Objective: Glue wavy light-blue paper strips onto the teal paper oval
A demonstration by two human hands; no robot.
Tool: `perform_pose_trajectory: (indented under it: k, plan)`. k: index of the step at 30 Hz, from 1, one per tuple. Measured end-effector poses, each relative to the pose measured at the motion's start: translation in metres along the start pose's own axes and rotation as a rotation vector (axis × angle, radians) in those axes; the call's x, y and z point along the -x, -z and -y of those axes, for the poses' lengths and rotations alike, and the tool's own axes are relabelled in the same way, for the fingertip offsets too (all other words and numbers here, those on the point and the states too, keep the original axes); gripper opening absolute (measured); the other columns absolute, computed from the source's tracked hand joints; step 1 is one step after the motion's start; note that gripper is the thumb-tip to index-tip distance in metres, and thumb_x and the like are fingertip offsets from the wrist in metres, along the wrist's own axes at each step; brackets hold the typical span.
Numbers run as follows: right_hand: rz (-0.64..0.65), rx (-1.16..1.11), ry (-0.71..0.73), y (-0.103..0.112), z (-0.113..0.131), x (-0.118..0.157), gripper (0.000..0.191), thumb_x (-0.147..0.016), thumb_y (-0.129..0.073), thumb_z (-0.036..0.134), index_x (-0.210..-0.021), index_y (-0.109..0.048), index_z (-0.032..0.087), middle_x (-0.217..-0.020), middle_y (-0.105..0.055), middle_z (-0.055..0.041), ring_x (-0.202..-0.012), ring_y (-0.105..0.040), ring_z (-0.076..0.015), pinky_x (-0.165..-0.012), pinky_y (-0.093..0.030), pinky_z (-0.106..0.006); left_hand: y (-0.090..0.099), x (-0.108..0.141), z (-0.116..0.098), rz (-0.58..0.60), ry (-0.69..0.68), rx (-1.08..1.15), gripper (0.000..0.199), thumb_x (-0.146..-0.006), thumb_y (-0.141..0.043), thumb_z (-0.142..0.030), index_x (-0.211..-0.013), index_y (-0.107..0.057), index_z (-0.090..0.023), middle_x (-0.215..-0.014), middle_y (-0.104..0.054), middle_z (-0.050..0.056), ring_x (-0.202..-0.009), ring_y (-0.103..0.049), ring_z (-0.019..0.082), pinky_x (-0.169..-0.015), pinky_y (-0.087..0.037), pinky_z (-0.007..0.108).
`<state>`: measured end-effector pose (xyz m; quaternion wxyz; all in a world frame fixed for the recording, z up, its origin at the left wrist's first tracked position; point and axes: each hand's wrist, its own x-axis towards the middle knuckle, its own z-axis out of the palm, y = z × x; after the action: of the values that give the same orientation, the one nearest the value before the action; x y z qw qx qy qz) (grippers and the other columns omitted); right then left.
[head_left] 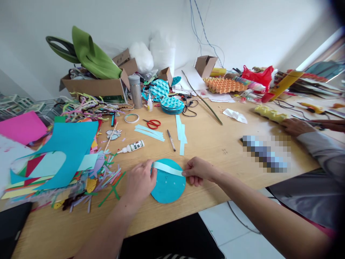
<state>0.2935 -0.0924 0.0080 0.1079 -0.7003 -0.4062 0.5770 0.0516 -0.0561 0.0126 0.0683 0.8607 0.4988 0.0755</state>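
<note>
- Pinching one end of a pale blue strip [167, 168], the right hand [198, 171] has thumb and forefinger closed, at the right edge of the blue paper disc [169, 192].
- At the left edge of this disc, the left hand [142, 179] has its fingers bent close together at the other end of the strip; I cannot tell if they pinch it or only press it down.
- The strip goes across the upper part of the disc, slightly curved; below it, small whitish spots are visible on the disc, which lies flat on the wooden table [212, 144].
- Just beyond the disc lie a pen [171, 140] and a column of overlapping light-blue strips [181, 133].
- Beyond the disc and to its left are a glue bottle [134, 146], more loose strips [149, 132] and red-handled scissors [153, 124].
- Well left of the disc, a blue sheet [78, 144] with a rounded cut-out lies over colourful paper scraps.
- Far beyond the disc stand a metal flask [135, 91] and blue honeycomb-patterned pieces [172, 103].
- Far to the right of the disc, a co-worker's hand [292, 126] is at the end of a yellow wavy piece [271, 113].
</note>
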Motion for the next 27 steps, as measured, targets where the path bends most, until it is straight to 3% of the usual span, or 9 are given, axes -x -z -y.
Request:
perform_pose_trajectory:
  k: [7,14,27]
  plan:
    - [-0.036,0.031,-0.012,0.001,-0.001,-0.001,0.029,-0.078,-0.072,0.026,-0.060,-0.051,0.017,-0.049,-0.065,0.0008,-0.038,-0.058,-0.0103,-0.034,-0.042,-0.018,-0.001,0.001,0.000,0.000,0.002,0.004,0.025,-0.096,-0.040,-0.027,-0.109,-0.060,-0.020,-0.100,-0.072,0.007,-0.094,-0.067,0.023,-0.076,-0.046,0.031]
    - [-0.030,0.052,-0.027,0.002,0.000,-0.002,0.036,-0.072,-0.077,0.036,-0.058,-0.051,0.017,-0.046,-0.063,0.0012,-0.035,-0.056,-0.0094,-0.033,-0.043,-0.018,0.003,0.002,-0.010,-0.006,0.011,-0.049,0.031,-0.095,-0.044,-0.039,-0.111,-0.060,-0.018,-0.091,-0.072,0.009,-0.091,-0.067,0.026,-0.071,-0.046,0.032]
    - [-0.007,0.043,-0.070,0.005,0.005,-0.005,0.034,-0.069,-0.080,0.029,-0.054,-0.051,0.017,-0.045,-0.063,0.0010,-0.035,-0.056,-0.0103,-0.035,-0.044,-0.018,0.006,0.005,-0.024,0.001,0.004,-0.180,0.050,-0.095,-0.037,-0.052,-0.114,-0.060,-0.012,-0.085,-0.071,0.015,-0.087,-0.066,0.030,-0.065,-0.047,0.033]
